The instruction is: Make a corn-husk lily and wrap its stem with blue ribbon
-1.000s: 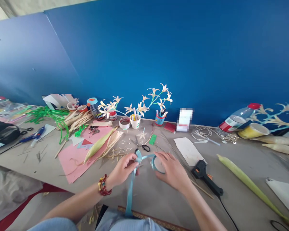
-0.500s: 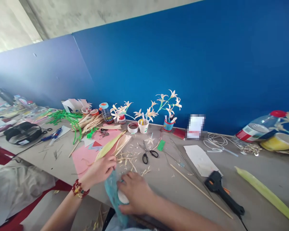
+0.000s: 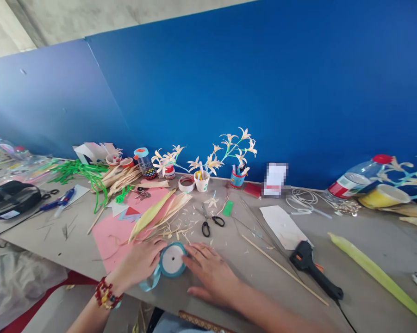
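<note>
Spool (image 3: 168, 270) on bench (image 3: 236, 296). Left hand (image 3: 137, 262) at its 9 o'clock, fingers curled, can't tell grip. Right hand (image 3: 213, 277): fingers released, at 3. Scissors (image 3: 206, 229) at 1–2.

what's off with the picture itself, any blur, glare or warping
head view: the blue panel turns pale and purplish toward the left, probably sheen; head view: the bottle near the right edge looks stretched, likely wide-angle distortion; head view: a blocky pixelated patch hides detail; head view: the right hand looks slightly soft, while the ribbon spool reads fairly clearly
</note>
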{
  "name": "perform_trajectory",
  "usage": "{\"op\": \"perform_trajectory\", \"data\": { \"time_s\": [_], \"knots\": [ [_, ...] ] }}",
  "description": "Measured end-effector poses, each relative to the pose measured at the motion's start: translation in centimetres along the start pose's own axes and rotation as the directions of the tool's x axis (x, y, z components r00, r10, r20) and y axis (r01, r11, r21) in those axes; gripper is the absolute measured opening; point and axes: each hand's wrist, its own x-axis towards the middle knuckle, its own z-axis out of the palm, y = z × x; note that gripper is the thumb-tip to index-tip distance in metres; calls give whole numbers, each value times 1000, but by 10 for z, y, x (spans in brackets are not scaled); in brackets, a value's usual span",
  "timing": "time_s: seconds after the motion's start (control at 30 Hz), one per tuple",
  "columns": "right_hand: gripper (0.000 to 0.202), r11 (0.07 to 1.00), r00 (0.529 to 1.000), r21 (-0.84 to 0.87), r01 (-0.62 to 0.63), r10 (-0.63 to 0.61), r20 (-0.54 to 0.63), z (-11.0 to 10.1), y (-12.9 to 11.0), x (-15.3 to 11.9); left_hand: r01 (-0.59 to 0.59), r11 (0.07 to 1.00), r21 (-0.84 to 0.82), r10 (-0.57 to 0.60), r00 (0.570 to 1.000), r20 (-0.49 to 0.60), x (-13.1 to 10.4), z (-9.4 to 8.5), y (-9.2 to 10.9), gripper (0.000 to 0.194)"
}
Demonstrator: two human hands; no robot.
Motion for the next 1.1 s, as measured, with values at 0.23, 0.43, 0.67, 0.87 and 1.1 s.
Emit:
{"op": "perform_trajectory", "data": {
  "time_s": [0.23, 0.43, 0.67, 0.87, 1.1],
  "knots": [
    [55, 993, 994, -51, -109, 108, -14, -7, 21, -45, 92, 996, -2, -91, 983, -156, 16, -33, -8, 31],
    [40, 981, 965, -90, -174, 151, -212, -1, 37, -57, 165, 981, 105, -140, 968, -208, 71, -36, -21, 26],
    [31, 968, 943, -149, -201, 150, -298, -4, 42, -64, 209, 958, 197, -178, 970, -165, 128, -3, -33, 49],
    [28, 958, 915, -202, -206, 115, -388, -5, 52, -72, 186, 947, 261, -165, 981, -99, 140, 4, -29, 40],
    [27, 960, 875, -172, -220, 116, -471, -16, 57, -80, 218, 938, 271, -190, 973, -128, 123, -12, -30, 43]
  ]
}}
